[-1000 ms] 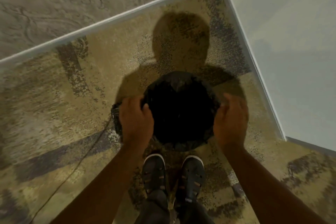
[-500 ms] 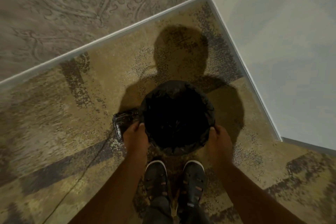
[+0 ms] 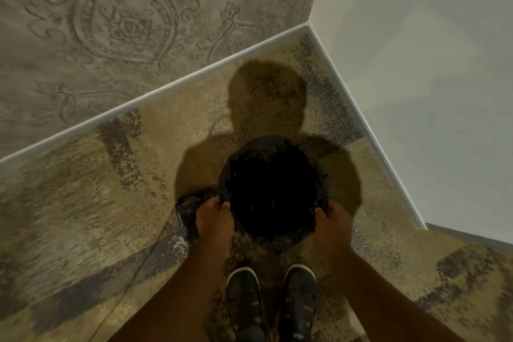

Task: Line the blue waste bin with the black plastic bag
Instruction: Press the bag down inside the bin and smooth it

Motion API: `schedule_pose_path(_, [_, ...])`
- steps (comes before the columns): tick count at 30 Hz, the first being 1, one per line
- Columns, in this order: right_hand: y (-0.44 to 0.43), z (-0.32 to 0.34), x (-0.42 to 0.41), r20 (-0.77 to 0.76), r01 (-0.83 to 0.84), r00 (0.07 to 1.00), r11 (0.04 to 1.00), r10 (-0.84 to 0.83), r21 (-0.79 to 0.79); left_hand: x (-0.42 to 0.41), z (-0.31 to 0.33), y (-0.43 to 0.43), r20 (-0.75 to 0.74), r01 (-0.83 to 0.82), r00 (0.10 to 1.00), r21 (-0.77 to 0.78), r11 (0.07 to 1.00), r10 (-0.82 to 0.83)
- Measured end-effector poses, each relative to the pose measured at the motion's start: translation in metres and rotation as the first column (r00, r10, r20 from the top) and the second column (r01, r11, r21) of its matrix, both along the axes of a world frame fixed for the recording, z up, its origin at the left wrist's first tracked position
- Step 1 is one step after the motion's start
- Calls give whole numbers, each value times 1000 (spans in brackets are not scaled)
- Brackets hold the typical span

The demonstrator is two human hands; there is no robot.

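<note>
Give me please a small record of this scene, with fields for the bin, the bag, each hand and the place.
bin: stands on the carpet, near a corner of two walls; its blue is not visible from above
bag: black bag folded over the whole rim, inside dark
left hand: left hand grips the bag at the rim's left side
right hand: right hand grips the bag at the rim's right side
also: dark object left of the bin; shoes below it
</note>
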State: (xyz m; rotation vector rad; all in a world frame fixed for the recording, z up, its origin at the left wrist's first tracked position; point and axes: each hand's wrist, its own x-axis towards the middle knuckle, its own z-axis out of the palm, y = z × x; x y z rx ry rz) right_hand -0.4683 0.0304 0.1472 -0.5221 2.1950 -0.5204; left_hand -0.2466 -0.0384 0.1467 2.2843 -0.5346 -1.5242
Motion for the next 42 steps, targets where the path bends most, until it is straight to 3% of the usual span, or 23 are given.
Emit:
schedule_pose_path(5, [-37, 19, -10, -9, 59, 998, 997, -60, -57, -10, 11, -43, -61, -18, 998, 5, 1000, 19])
schedule_pose_path(12, [-109, 44, -39, -53, -8, 999, 993, 1, -119, -32, 35, -110, -240, -13, 971, -33, 999, 4])
schedule_pose_path(17, [-163, 37, -63, -43, -41, 998, 991, 36, -131, -48, 37, -169, -258, 56, 963, -86, 995, -76])
schedule_pose_path(24, [-232, 18, -104, 36, 60, 998, 988, -56, -141, -81, 19, -228, -334, 62, 938, -88, 994, -88])
schedule_pose_path(35, [-273, -18, -134, 74, 111, 992, 991, -106, -78, -116, -5, -268, -308, 97, 945, -56, 994, -110])
schedule_pose_path(42, [-270, -15, -136, 126, 25, 992, 999, -21, -30, -118, -5, -264, -296, 119, 947, -41, 992, -126])
